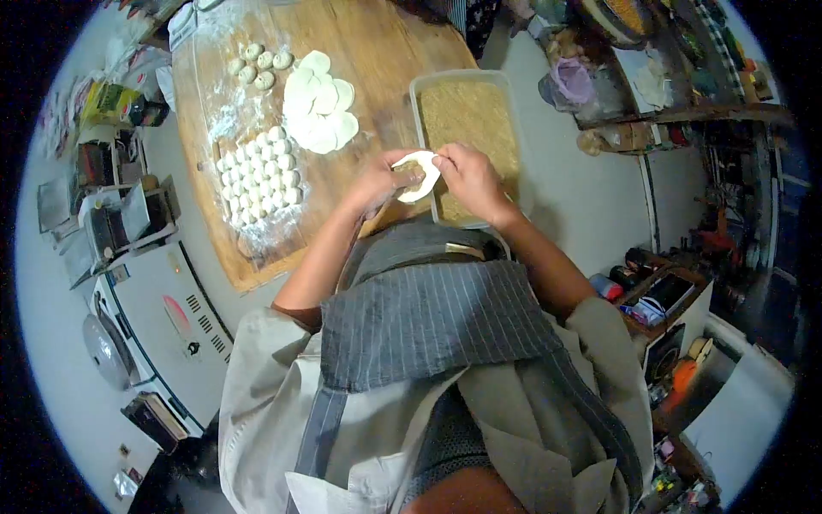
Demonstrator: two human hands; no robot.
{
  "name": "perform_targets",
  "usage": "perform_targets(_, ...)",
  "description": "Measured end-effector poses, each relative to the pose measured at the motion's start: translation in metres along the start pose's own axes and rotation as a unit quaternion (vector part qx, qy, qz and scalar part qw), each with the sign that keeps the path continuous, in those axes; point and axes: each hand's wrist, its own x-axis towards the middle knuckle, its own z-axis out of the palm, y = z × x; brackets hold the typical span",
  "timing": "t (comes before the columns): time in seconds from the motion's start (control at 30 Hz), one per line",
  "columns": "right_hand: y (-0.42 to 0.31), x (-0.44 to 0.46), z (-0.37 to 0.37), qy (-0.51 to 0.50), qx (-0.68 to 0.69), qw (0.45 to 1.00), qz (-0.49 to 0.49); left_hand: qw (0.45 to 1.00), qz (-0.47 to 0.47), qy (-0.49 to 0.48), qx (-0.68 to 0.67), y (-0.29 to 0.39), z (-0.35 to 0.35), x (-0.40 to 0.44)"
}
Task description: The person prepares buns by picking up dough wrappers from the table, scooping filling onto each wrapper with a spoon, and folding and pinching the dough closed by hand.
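Observation:
My left hand cradles a round white dough wrapper with a bit of brownish filling on it. Thumb and fingers of my right hand pinch the wrapper's right edge; the hand is over the near part of a clear plastic tub spread with tan filling. Left of the tub, overlapping flat wrappers lie in a pile on the wooden table. Several pleated dumplings sit at the far left. Small white dough pieces stand in rows nearer to me.
Flour dusts the table's left side. A white appliance is at the lower left, beyond the table edge. Shelves with bowls and bags line the right, and a box of odds and ends stands at the lower right.

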Motion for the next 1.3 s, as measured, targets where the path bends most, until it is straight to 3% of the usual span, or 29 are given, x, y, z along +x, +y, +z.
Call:
perform_targets(0.07, -0.006, 0.005, 0.006, 0.036, -0.012, 0.999, -0.005, 1.0, -0.02, -0.011, 0.02, 0.004, -0.011, 0.001)
perform_targets(0.17, -0.007, 0.016, 0.015, -0.101, 0.079, 0.99, 0.063, 0.972, 0.144, -0.008, 0.188, 0.008, -0.02, -0.002)
perform_targets(0.2, -0.011, 0.018, 0.017, -0.097, 0.079, 0.99, 0.063, 0.971, 0.146, -0.011, 0.19, 0.011, -0.026, -0.002)
perform_targets(0.27, -0.014, 0.021, 0.02, -0.046, 0.017, 0.999, 0.008, 0.979, 0.017, -0.076, 0.191, 0.016, -0.037, -0.002)
perform_targets(0.4, -0.019, 0.023, 0.035, -0.022, -0.035, 0.999, 0.015, 0.964, -0.055, -0.094, 0.244, 0.026, -0.049, -0.003)
perform_targets(0.47, -0.008, 0.028, 0.046, -0.033, 0.0, 0.999, 0.004, 0.903, 0.075, -0.067, 0.419, 0.032, -0.046, -0.006)
perform_targets(0.5, -0.012, 0.035, 0.041, -0.127, 0.034, 0.991, 0.028, 0.912, 0.087, -0.078, 0.393, 0.028, -0.051, -0.002)
perform_targets(0.53, -0.016, 0.035, 0.039, -0.127, 0.034, 0.991, 0.028, 0.912, 0.088, -0.078, 0.393, 0.025, -0.058, 0.003)
perform_targets(0.6, -0.03, 0.037, 0.037, -0.069, 0.09, 0.992, 0.06, 0.939, 0.092, -0.059, 0.326, 0.03, -0.075, 0.008)
perform_targets(0.63, -0.036, 0.039, 0.034, -0.03, 0.108, 0.991, 0.071, 0.986, -0.029, -0.045, 0.157, 0.061, -0.07, -0.012)
perform_targets(0.67, -0.043, 0.04, 0.032, -0.028, 0.106, 0.991, 0.072, 0.993, -0.035, -0.053, 0.097, 0.075, -0.077, -0.019)
perform_targets(0.7, -0.052, 0.042, 0.032, 0.04, 0.09, 0.994, 0.044, 0.995, 0.019, -0.026, -0.099, 0.067, -0.067, -0.02)
perform_targets(0.73, -0.057, 0.045, 0.031, 0.11, 0.072, 0.991, 0.017, 0.954, 0.072, -0.001, -0.291, 0.06, -0.059, -0.018)
perform_targets(0.77, -0.058, 0.046, 0.032, 0.11, 0.065, 0.992, 0.026, 0.957, 0.07, -0.006, -0.283, 0.058, -0.062, -0.017)
perform_targets(0.8, -0.056, 0.05, 0.033, 0.113, 0.063, 0.991, 0.025, 0.92, 0.094, -0.007, -0.381, 0.047, -0.053, -0.012)
perform_targets(0.87, -0.051, 0.055, 0.038, 0.163, -0.093, 0.976, -0.109, 0.923, 0.175, -0.01, -0.344, 0.025, -0.058, 0.005)
perform_targets(1.0, -0.054, 0.053, 0.044, 0.171, -0.043, 0.984, -0.024, 0.958, 0.179, 0.059, -0.216, 0.035, -0.05, -0.001)
perform_targets(1.07, -0.051, 0.055, 0.044, 0.129, -0.004, 0.992, -0.009, 0.975, 0.186, 0.086, -0.081, 0.032, -0.054, 0.003)
perform_targets(1.3, -0.054, 0.052, 0.047, 0.149, -0.065, 0.987, -0.007, 0.974, 0.177, 0.133, 0.039, 0.032, -0.054, 0.005)
